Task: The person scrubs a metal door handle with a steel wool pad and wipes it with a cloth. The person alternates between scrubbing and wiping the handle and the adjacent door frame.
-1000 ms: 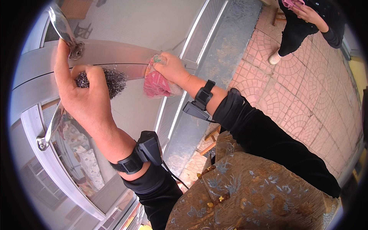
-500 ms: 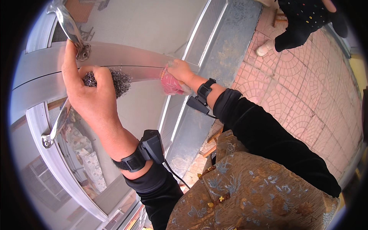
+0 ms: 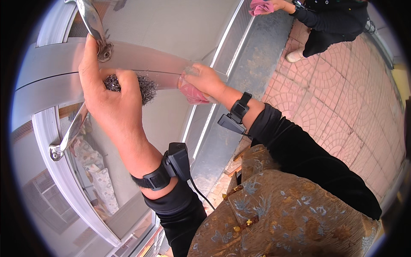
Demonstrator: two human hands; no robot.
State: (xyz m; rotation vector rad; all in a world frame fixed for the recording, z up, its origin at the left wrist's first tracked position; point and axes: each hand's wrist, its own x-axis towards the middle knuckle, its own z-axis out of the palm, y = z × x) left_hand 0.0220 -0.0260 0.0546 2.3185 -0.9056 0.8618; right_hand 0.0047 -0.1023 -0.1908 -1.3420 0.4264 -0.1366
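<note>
My left hand (image 3: 113, 98) is closed around a dark steel wool scrubber (image 3: 148, 88). Its index finger reaches out and touches the lower end of a shiny metal door handle (image 3: 94, 26). A second metal handle (image 3: 70, 135) comes out from behind this hand, its far end fixed to the white frame below. My right hand (image 3: 206, 81) presses a pink cloth (image 3: 192, 93) on the silver middle rail (image 3: 165, 68) of the door, close to its right end. The fingers on the cloth are partly hidden.
At the upper right a co-worker in black (image 3: 334, 28) stands on pink patterned paving (image 3: 329, 90), holding another pink cloth (image 3: 261, 7). A grey stone sill (image 3: 252, 60) runs along the door. Mesh-covered panes (image 3: 167, 25) lie above and below the rail.
The view has shifted a little, moving the door and my left hand rightward in the picture. The co-worker's hand with a pink cloth has come into view at the top.
</note>
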